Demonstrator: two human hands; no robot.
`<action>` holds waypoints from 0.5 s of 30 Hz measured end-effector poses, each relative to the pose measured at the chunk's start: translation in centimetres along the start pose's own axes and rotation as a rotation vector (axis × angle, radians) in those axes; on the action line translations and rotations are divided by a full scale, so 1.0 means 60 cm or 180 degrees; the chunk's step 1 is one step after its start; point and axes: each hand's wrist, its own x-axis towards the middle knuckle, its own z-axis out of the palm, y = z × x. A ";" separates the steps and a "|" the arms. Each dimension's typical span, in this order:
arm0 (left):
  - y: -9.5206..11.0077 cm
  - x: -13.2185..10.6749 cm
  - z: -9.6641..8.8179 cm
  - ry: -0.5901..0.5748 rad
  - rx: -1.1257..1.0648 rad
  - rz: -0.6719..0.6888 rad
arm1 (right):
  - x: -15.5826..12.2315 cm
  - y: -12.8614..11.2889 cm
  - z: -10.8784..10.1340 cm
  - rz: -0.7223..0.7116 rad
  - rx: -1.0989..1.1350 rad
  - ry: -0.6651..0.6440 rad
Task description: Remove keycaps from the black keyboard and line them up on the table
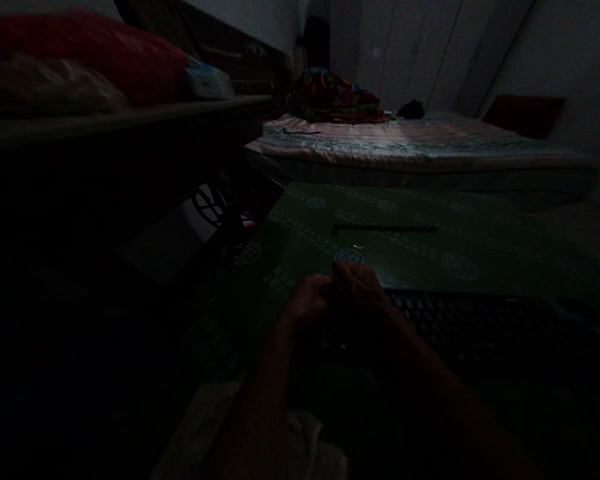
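Left hand [307,297] and right hand [363,287] meet over the black keyboard's [460,327] left end — can't tell if fingers grip anything — I'd go gently.

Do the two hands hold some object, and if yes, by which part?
It cannot be told: the left hand and right hand are close together by the keyboard, and darkness hides whether anything is between them.

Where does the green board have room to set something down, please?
The green board shows bare patches between the dark strip and keyboard, and left of the left hand. It is crowded around that and the right hand, by the keyboard; nearer is too dark to tell.
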 end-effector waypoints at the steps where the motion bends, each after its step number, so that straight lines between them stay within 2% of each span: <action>1: 0.001 -0.001 0.000 -0.0090 0.0068 -0.0003 | 0.001 0.001 0.000 0.0006 0.0004 0.0013; 9: 0.013 -0.008 -0.003 -0.0484 -0.0189 -0.0131 | 0.000 0.005 0.003 0.0005 0.0184 0.0271; 15: 0.012 -0.008 0.001 -0.0413 -0.0121 -0.0089 | -0.002 0.003 0.004 0.0109 0.0609 0.0435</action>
